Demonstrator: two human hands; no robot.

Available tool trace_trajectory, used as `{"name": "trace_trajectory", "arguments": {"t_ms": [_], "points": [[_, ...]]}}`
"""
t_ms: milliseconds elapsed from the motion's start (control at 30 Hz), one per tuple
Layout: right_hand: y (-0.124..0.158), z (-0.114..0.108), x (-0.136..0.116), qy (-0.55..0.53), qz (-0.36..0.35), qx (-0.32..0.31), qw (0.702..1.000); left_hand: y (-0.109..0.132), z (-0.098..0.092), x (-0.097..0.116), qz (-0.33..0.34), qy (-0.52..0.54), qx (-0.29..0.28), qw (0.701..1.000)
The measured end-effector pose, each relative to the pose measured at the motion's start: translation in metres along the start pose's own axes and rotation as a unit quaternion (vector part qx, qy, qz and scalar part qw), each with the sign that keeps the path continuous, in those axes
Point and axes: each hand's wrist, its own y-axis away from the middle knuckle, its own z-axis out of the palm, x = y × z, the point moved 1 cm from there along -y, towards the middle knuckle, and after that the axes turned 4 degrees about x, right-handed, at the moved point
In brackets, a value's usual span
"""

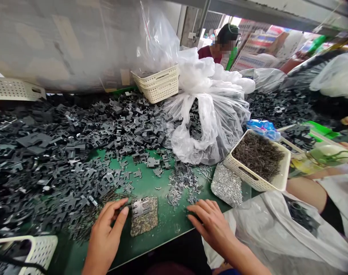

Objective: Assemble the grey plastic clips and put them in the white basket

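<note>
My left hand [106, 227] is closed, thumb and forefinger pinching a small dark plastic part [123, 206]. Right beside its fingertips, grey slotted pieces [141, 206] lie in a row on a flat, speckled block [144, 224]. My right hand [211, 219] hovers low over the green table [169, 225], its fingers bent and the thumb a little apart; I see nothing held in it. Just beyond those fingers is a loose pile of small grey parts [181, 183]. Further right, a flat heap of tiny silvery pieces [227, 185] rests at the table edge.
Dark plastic parts [62, 141] cover the left and back. A knotted clear bag [211, 118] stands behind, near stacked cream baskets [159, 86]. A cream basket [251, 177] on the right holds brown springs [258, 152]. Another person [224, 44] is at the back; a co-worker's arm [305, 194] shows right.
</note>
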Motion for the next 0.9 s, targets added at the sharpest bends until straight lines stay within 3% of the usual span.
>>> {"name": "trace_trajectory", "arguments": {"t_ms": [100, 167, 300, 400, 500, 633, 733, 900], "points": [[-0.025, 0.005, -0.007, 0.016, -0.022, -0.024, 0.999, 0.014, -0.003, 0.004, -0.081, 0.114, -0.012, 0.99], [-0.032, 0.006, -0.008, -0.005, -0.032, -0.035, 0.999, 0.024, -0.001, 0.005, -0.141, 0.205, -0.016, 0.968], [-0.041, 0.007, -0.029, -0.169, -0.012, -0.024, 0.985, 0.037, 0.013, 0.012, -0.227, 0.346, -0.044, 0.909], [-0.049, 0.009, -0.061, -0.294, -0.011, -0.014, 0.956, 0.041, 0.02, 0.021, -0.251, 0.382, -0.056, 0.888], [-0.056, 0.01, -0.089, -0.363, -0.038, 0.006, 0.931, 0.042, 0.021, 0.026, -0.251, 0.383, -0.063, 0.887], [-0.058, 0.013, -0.102, -0.401, -0.044, 0.023, 0.915, 0.042, 0.019, 0.028, -0.244, 0.384, -0.057, 0.889], [-0.056, 0.017, -0.102, -0.444, 0.009, 0.007, 0.896, 0.044, 0.021, 0.03, -0.239, 0.383, -0.047, 0.891], [-0.055, 0.03, -0.102, -0.555, 0.117, -0.031, 0.823, 0.047, 0.023, 0.029, -0.219, 0.352, -0.038, 0.909]]}}
